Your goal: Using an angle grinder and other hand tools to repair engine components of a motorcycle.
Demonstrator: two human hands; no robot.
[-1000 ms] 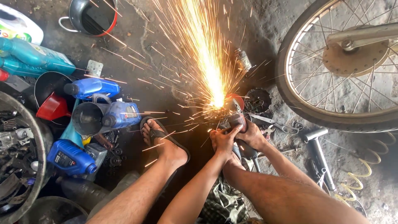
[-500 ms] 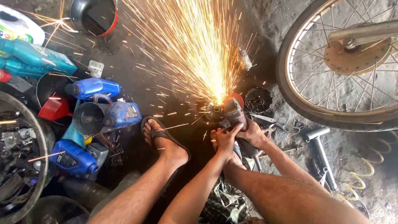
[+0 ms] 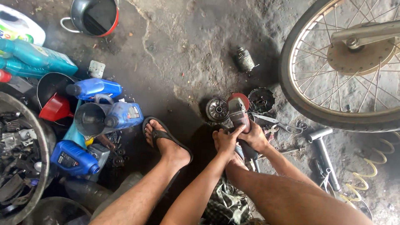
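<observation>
You are gripping an angle grinder (image 3: 238, 113) with both hands, left hand (image 3: 226, 141) and right hand (image 3: 255, 137) closed around its body, its disc resting beside a toothed gear (image 3: 217, 109) on the concrete floor (image 3: 179, 50).

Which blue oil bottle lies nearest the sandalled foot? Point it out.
The blue bottle with the pale label, just left of the foot. The other two blue ones lie farther left.
</observation>
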